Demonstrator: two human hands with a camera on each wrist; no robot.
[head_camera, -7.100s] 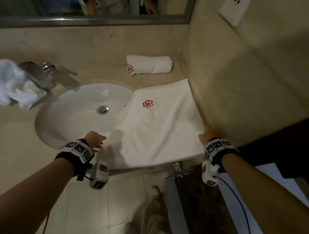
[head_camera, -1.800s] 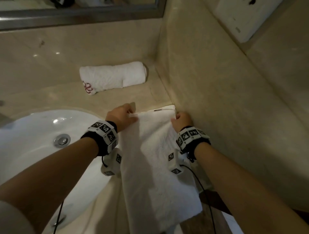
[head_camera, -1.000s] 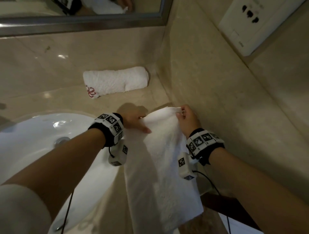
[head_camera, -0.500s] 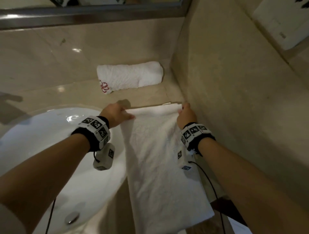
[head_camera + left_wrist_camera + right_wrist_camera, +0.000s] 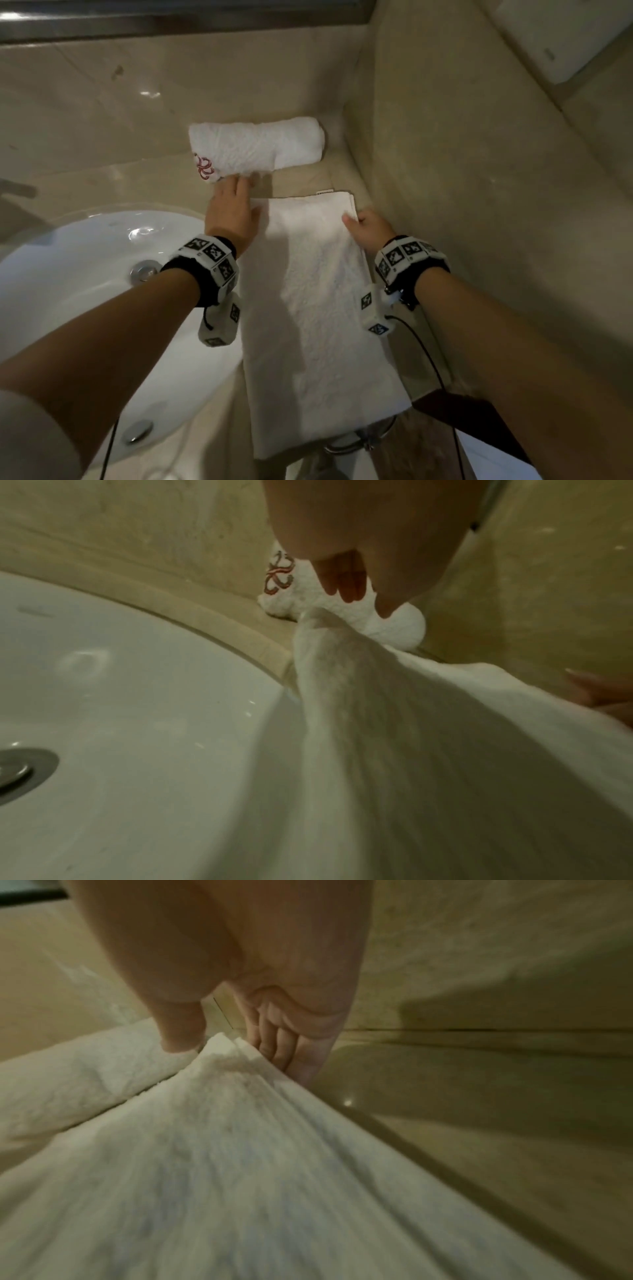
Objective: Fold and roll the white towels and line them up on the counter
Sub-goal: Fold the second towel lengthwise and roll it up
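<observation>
A white towel [image 5: 315, 308], folded into a long strip, lies flat on the beige counter [image 5: 301, 178] and its near end hangs over the front edge. My left hand [image 5: 233, 209] sits at its far left corner with straight fingers [image 5: 346, 585] reaching to the rolled towel [image 5: 257, 147]; the thumb rests by the corner. My right hand [image 5: 364, 224] pinches the far right corner, thumb on top and fingers [image 5: 274, 1047] beneath the edge. The rolled towel [image 5: 394, 626], marked with a red flower, lies along the back wall.
A white sink [image 5: 85, 274] with a metal drain [image 5: 144, 269] fills the counter to the left of the strip. The side wall [image 5: 479, 171] runs close along its right edge. A mirror frame [image 5: 171, 20] tops the back wall. A metal fitting [image 5: 359, 442] hangs below the counter front.
The strip's far end, lifted a second ago, now lies flat on the counter. My left hand has let go of its corner and stretched its fingers toward the rolled towel.
</observation>
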